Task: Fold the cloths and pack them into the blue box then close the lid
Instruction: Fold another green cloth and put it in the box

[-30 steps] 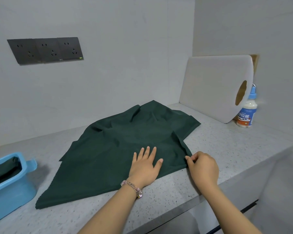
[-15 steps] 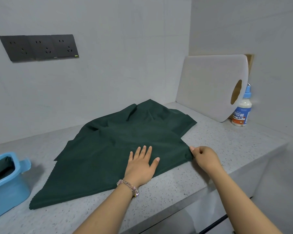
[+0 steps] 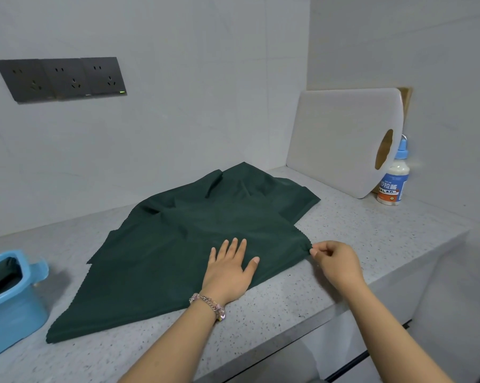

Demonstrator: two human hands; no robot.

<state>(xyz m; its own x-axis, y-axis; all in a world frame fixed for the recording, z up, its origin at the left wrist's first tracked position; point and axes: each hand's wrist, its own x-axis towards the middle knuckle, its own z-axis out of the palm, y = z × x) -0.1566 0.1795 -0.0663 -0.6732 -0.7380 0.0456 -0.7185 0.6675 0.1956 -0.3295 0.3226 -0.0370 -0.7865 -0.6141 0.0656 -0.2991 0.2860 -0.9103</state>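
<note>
Under the left hand lies the cloth, spread on the bench. It looks soft, thin and light, so it will flop and slide; the corners are the best spots to grab. The left hand is flat and wide open, pressing the cloth down. The right hand pinches the corner beside it. Far off to the left sits the box, with a dark cloth inside.
</note>
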